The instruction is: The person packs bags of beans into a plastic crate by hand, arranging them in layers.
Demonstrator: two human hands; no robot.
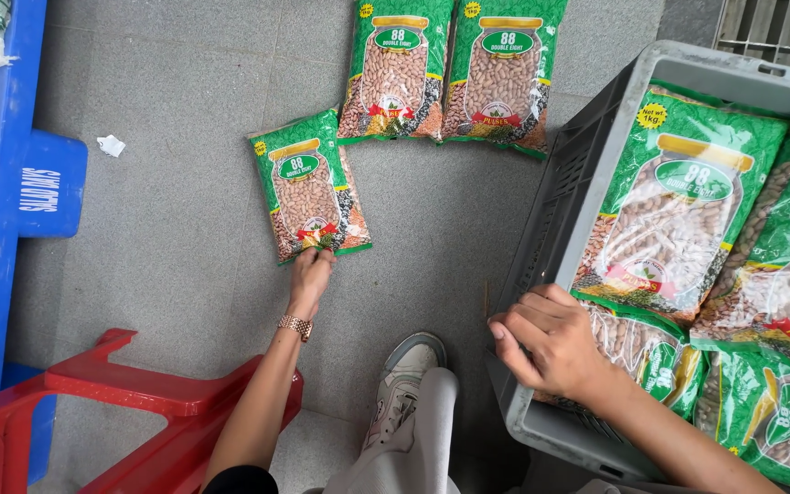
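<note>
Head view: we look down on a green packet of beans (311, 186) lying flat on the grey tiled floor (176, 229), its clear jar-shaped window showing pale brown beans. Our left hand (310, 276) pinches the packet's near edge with the fingertips. Two more packets of the same kind (451, 71) lie side by side just beyond it, touching each other, toward the far edge of the floor. Our right hand (546, 340) rests with curled fingers on the near corner of a grey plastic crate (567, 174); we cannot tell whether it grips the rim or a packet. The crate is filled with overlapping green packets (688, 210). A red plastic chair (121, 393) stands at the near left, a blue plastic structure (2, 183) along the left side, and a scrap of white paper (111, 144) beside it.
</note>
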